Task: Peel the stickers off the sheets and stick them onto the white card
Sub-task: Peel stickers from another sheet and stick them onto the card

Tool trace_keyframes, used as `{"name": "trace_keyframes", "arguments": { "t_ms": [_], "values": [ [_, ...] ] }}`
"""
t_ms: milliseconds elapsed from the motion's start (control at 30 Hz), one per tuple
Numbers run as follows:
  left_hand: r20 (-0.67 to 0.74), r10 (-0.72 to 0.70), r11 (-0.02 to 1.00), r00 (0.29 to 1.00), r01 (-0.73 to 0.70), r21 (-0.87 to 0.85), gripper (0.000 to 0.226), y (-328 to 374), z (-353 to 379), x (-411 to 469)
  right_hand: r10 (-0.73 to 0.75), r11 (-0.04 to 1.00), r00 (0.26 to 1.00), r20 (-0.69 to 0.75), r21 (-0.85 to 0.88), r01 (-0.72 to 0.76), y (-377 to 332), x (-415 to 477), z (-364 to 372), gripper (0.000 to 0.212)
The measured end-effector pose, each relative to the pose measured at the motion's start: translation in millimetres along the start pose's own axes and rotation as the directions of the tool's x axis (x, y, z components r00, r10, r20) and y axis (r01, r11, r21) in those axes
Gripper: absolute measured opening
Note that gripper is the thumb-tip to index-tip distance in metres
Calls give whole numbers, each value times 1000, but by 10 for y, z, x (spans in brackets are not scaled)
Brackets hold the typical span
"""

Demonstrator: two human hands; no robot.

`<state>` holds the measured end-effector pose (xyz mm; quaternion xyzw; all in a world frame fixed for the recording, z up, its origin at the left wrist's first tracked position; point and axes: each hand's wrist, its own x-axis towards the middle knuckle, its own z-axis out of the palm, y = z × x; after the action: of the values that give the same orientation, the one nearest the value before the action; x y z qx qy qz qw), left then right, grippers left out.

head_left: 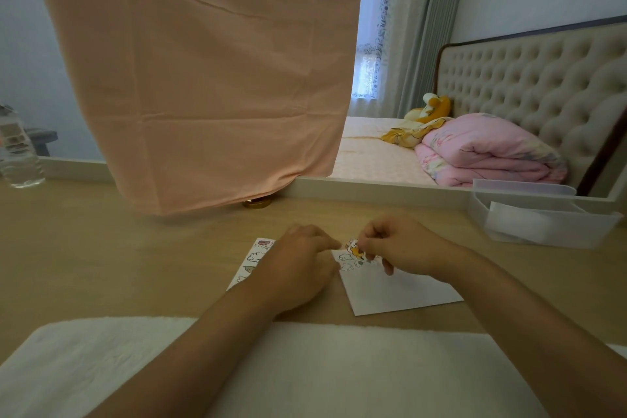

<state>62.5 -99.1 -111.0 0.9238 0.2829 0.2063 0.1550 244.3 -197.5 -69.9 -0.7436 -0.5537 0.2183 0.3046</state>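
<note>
Fingers (327, 243) of the left hand (298, 268) are curled, the index tip meeting the edge of a small sticker (354, 249); cannot tell whether it pinches or only steadies. Sweep from the left: clear plastic water bottle (20, 159) at the far edge of the pale wood-grain worktop (118, 265), well apart from the work. Peach cloth (203, 78), thin and creased, hangs down to the worktop. Sticker sheet (251, 263), flat and glossy with printed cartoon shapes, lies partly under the left hand. The sticker is held just above the top-left corner of the white card (403, 293), between the two hands. Right hand (405, 248): fingers curled, thumb and forefinger pinching the sticker's right side. The card is a flat matte rectangle lying askew, with a few stickers (346, 263) already at that corner. Translucent plastic box (543, 224) at far right. White, soft-looking towel (288, 370) along the near edge. Judgement: the sticker is near weightless, limp and tacky underneath, apt to curl or cling to skin; hold it by the extreme edge, lower one side first, then smooth it flat.
</note>
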Motion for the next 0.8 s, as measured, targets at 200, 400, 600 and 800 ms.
{"name": "trace_keyframes", "arguments": {
  "t_ms": [200,400,600,800],
  "values": [
    [141,85,995,986,-92,43,48,31,147,99,57,997,983,173,-58,-48,208,43,12,19],
    [162,117,992,980,-124,34,48,-39,191,83,-17,957,974,227,-279,81,251,150,70,21],
    [169,132,990,977,-138,23,49,-81,202,94,-34,945,966,257,-306,114,236,158,78,20],
    [173,136,991,975,-137,-6,45,-100,221,88,-43,926,970,239,-355,129,230,147,120,19]
  ]
}}
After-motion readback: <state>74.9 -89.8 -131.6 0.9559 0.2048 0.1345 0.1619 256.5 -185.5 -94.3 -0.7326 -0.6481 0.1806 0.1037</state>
